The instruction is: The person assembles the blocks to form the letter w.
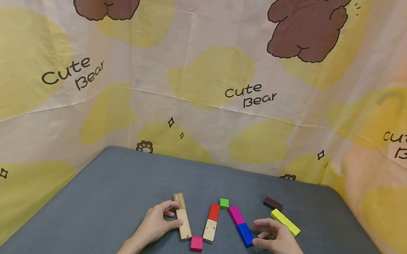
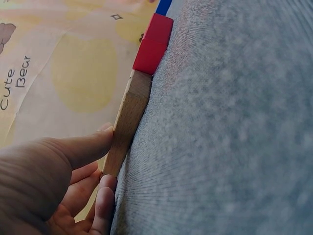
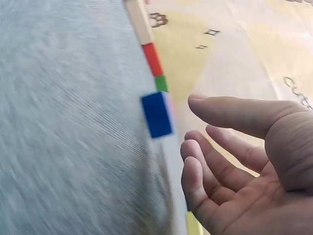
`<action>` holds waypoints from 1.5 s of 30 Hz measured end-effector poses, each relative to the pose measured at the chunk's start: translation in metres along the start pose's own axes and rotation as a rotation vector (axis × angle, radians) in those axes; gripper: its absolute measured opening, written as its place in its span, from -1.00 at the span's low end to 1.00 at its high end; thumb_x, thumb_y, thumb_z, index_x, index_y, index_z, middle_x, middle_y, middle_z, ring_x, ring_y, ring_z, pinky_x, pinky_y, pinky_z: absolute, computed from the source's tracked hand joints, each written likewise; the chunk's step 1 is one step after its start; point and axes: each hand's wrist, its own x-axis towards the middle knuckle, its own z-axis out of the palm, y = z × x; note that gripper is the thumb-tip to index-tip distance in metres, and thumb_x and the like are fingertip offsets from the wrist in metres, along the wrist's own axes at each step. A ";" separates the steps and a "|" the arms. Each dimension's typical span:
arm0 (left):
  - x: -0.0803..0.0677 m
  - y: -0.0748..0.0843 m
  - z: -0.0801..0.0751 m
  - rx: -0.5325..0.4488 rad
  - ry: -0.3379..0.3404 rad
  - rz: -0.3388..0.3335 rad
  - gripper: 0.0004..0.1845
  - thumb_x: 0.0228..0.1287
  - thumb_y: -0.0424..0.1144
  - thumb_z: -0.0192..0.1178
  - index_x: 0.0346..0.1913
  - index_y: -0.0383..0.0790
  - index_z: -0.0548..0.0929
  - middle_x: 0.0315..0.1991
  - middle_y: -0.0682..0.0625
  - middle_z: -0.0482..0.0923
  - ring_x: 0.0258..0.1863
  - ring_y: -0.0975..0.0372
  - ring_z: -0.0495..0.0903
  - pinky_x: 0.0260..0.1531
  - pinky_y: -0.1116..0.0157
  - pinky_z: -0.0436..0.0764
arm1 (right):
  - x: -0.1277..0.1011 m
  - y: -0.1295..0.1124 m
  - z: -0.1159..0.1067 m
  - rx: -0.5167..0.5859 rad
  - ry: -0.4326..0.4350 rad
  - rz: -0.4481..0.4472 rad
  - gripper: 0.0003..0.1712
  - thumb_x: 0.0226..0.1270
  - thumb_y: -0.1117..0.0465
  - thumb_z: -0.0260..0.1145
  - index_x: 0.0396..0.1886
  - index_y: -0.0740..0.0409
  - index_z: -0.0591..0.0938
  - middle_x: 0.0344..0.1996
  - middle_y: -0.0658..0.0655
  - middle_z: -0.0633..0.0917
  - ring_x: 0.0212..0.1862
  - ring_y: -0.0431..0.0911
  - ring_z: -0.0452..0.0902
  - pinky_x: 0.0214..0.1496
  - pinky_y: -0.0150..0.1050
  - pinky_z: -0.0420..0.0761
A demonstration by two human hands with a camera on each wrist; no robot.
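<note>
Step in hand looks like lining up blocks into a zigzag on the grey table (image 1: 110, 200). Left hand (image 1: 156, 224) pinches the long plain wood block (image 1: 183, 222) btwn thumb and fingers. It lies flat, left of centre, long axis running near-to-far, far end leaning slightly left. Right hand (image 1: 278, 241) hovers just right of the blue block (image 1: 245, 234), fingers spread, holding nothing. Next move prob. needs a small nudge to close gaps w/ the pink block (image 1: 196, 243).
</note>
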 end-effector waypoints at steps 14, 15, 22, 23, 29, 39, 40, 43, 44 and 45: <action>0.000 0.000 0.000 0.001 -0.008 0.017 -0.46 0.08 -0.16 0.51 0.15 -0.16 0.63 0.08 -0.07 0.62 -0.10 0.14 0.62 -0.07 0.00 0.53 | -0.026 0.027 -0.067 -0.171 0.074 -0.095 -0.55 0.22 0.15 0.48 0.04 0.28 0.63 -0.11 0.22 0.67 -0.25 -0.07 0.58 -0.27 -0.23 0.62; 0.001 0.000 0.000 -0.003 -0.009 0.019 -0.45 0.08 -0.16 0.51 0.16 -0.16 0.63 0.08 -0.07 0.62 -0.09 0.14 0.61 -0.08 0.01 0.54 | -0.027 0.030 -0.072 -0.171 0.052 -0.112 -0.56 0.23 0.17 0.47 0.04 0.29 0.62 -0.10 0.23 0.68 -0.25 -0.08 0.58 -0.26 -0.24 0.61; 0.002 0.000 0.000 -0.015 -0.003 0.014 -0.45 0.07 -0.17 0.52 0.16 -0.17 0.63 0.08 -0.08 0.62 -0.10 0.15 0.61 -0.09 0.02 0.55 | -0.030 0.047 -0.097 -0.073 -0.149 -0.216 -0.61 0.30 0.32 0.39 0.09 0.37 0.58 -0.08 0.32 0.66 -0.28 -0.03 0.57 -0.31 -0.24 0.58; 0.002 0.000 0.000 -0.012 -0.002 0.013 -0.45 0.07 -0.18 0.51 0.16 -0.17 0.63 0.08 -0.08 0.62 -0.10 0.15 0.61 -0.09 0.02 0.54 | -0.030 0.048 -0.098 -0.058 -0.179 -0.226 -0.60 0.30 0.33 0.38 0.09 0.38 0.58 -0.08 0.33 0.66 -0.28 -0.03 0.57 -0.31 -0.24 0.59; 0.002 0.002 0.000 0.004 0.005 0.018 -0.46 0.06 -0.19 0.52 0.14 -0.19 0.64 0.07 -0.06 0.63 -0.12 0.16 0.61 -0.09 0.02 0.54 | -0.027 0.058 -0.102 0.001 -0.287 -0.284 -0.56 0.24 0.40 0.40 0.11 0.42 0.57 -0.06 0.34 0.65 -0.27 -0.03 0.58 -0.29 -0.23 0.61; 0.000 0.003 0.000 0.021 0.017 0.009 -0.47 0.05 -0.19 0.53 0.12 -0.18 0.65 0.05 -0.05 0.64 -0.14 0.18 0.61 -0.08 0.01 0.52 | -0.024 0.062 -0.103 0.077 -0.367 -0.239 -0.52 0.22 0.43 0.39 0.14 0.44 0.54 -0.04 0.28 0.66 -0.21 -0.01 0.54 -0.27 -0.24 0.59; 0.000 0.002 0.000 0.018 0.014 0.008 -0.47 0.05 -0.20 0.53 0.12 -0.18 0.65 0.06 -0.06 0.64 -0.13 0.17 0.61 -0.10 0.02 0.54 | -0.024 0.063 -0.102 0.083 -0.373 -0.235 -0.53 0.22 0.44 0.39 0.14 0.45 0.55 -0.05 0.28 0.66 -0.21 -0.01 0.54 -0.28 -0.25 0.59; -0.001 0.002 -0.001 0.015 0.009 0.005 -0.47 0.05 -0.20 0.53 0.12 -0.17 0.65 0.05 -0.06 0.64 -0.13 0.17 0.61 -0.10 0.04 0.55 | -0.023 0.065 -0.101 0.095 -0.383 -0.228 -0.53 0.21 0.45 0.39 0.13 0.46 0.55 -0.06 0.27 0.67 -0.22 -0.02 0.54 -0.30 -0.25 0.59; -0.001 0.001 -0.001 0.016 0.010 0.006 -0.47 0.05 -0.19 0.53 0.12 -0.17 0.65 0.05 -0.06 0.64 -0.13 0.17 0.61 -0.10 0.04 0.55 | -0.023 0.066 -0.101 0.095 -0.385 -0.229 -0.53 0.21 0.45 0.39 0.12 0.47 0.55 -0.07 0.27 0.67 -0.22 -0.02 0.54 -0.31 -0.25 0.59; -0.002 0.001 -0.001 0.017 0.011 0.007 -0.47 0.05 -0.19 0.53 0.12 -0.17 0.65 0.05 -0.06 0.64 -0.13 0.17 0.61 -0.10 0.04 0.55 | -0.022 0.066 -0.101 0.097 -0.386 -0.229 -0.54 0.21 0.45 0.39 0.11 0.47 0.55 -0.07 0.27 0.67 -0.22 -0.02 0.54 -0.31 -0.26 0.60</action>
